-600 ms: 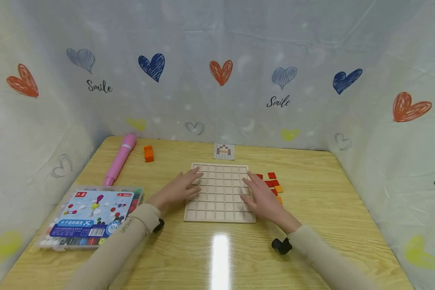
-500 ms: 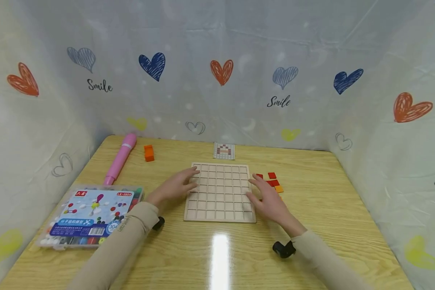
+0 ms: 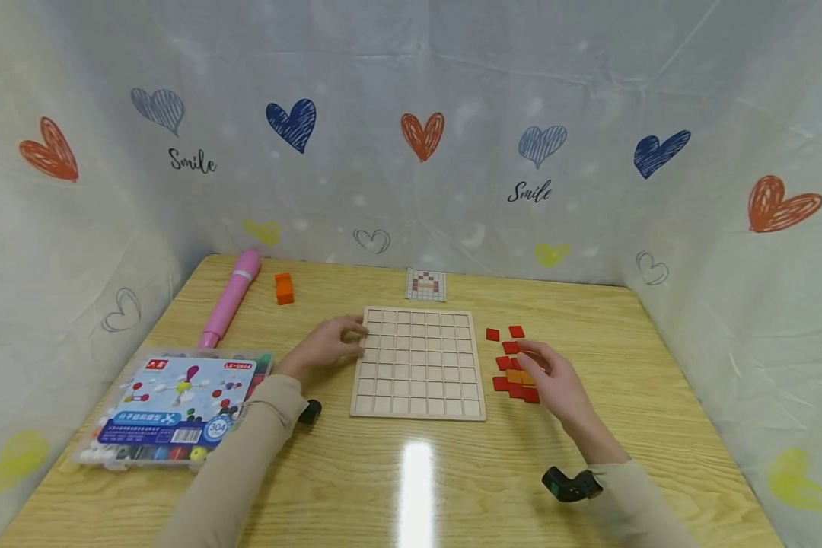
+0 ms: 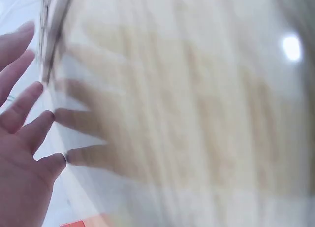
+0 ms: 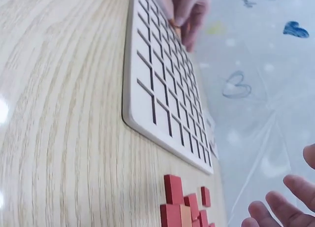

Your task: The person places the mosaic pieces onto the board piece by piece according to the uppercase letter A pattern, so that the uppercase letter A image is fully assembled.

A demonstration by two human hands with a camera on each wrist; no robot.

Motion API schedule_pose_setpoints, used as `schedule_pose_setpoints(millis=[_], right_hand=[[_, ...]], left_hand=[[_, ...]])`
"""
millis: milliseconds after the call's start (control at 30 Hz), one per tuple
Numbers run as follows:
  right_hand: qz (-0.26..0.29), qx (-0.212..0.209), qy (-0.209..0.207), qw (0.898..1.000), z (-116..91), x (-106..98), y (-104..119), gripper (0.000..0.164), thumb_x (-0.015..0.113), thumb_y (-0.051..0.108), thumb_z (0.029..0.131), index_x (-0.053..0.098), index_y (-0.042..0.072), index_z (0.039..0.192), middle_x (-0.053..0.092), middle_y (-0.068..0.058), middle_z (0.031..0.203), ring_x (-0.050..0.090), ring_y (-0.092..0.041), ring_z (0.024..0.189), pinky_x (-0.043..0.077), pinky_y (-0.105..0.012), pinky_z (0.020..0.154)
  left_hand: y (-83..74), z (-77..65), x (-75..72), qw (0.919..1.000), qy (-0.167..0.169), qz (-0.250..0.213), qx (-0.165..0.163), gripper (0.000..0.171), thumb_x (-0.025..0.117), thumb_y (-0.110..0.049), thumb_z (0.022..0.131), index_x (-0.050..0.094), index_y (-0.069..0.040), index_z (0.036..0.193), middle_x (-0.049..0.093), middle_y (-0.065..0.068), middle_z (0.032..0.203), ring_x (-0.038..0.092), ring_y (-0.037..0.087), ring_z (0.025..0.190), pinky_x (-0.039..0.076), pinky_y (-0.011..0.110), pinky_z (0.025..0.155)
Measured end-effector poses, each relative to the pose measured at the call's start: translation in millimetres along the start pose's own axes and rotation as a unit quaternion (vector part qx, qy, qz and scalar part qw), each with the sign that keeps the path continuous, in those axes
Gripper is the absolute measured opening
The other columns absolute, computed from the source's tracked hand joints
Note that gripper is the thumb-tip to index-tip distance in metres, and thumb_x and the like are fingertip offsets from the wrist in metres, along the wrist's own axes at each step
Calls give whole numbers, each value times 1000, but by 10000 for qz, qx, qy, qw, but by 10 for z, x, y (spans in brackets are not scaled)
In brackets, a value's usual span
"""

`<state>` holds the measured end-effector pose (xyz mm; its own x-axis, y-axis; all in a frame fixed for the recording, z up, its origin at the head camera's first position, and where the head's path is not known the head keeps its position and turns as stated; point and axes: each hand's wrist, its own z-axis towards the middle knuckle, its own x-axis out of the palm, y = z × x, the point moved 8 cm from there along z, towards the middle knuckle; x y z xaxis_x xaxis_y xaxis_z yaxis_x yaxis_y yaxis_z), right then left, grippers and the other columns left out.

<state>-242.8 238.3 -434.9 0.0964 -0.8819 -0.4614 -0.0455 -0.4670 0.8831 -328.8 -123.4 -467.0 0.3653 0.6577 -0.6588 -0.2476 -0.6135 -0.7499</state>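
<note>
A pale wooden grid board [image 3: 418, 364] lies flat on the table in the head view. At its left edge is my left hand [image 3: 323, 344], holding nothing. The left wrist view shows that hand's spread fingers [image 4: 29, 106] close to the tabletop and board edge; contact is hard to tell. Right of the board, my right hand [image 3: 553, 384] hovers over small square red tiles [image 3: 500, 383] and orange tiles [image 3: 515, 376], partly hiding them. Its loosely bent fingers [image 5: 280, 207] appear apart from the red tiles [image 5: 173, 190] in the right wrist view, with nothing between them.
A small card with a grid pattern [image 3: 425, 285] lies behind the board. An orange block [image 3: 284, 289] and a pink stick-shaped object [image 3: 231, 298] are at the back left. Nearer on the left sits a clear case of molecular model pieces [image 3: 174, 403]. Printed sheeting [image 3: 356, 183] encloses the table.
My right hand has moved right, off the board's right edge and over the tiles, uncovering more of them. The left hand has drawn back slightly to the board's left edge.
</note>
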Motion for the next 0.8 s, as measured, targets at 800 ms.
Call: schedule_pose_setpoints(millis=[800], right_hand=[[-1025, 45, 231, 9945, -40, -156, -392, 47, 59, 25, 99, 51, -2, 137, 51, -22, 138, 50, -39, 124, 46, -52, 99]], left_hand=[[57, 66, 11, 9996, 158, 140, 170, 37, 72, -14, 89, 64, -4, 124, 41, 18, 150, 19, 38, 146, 1, 58, 117]])
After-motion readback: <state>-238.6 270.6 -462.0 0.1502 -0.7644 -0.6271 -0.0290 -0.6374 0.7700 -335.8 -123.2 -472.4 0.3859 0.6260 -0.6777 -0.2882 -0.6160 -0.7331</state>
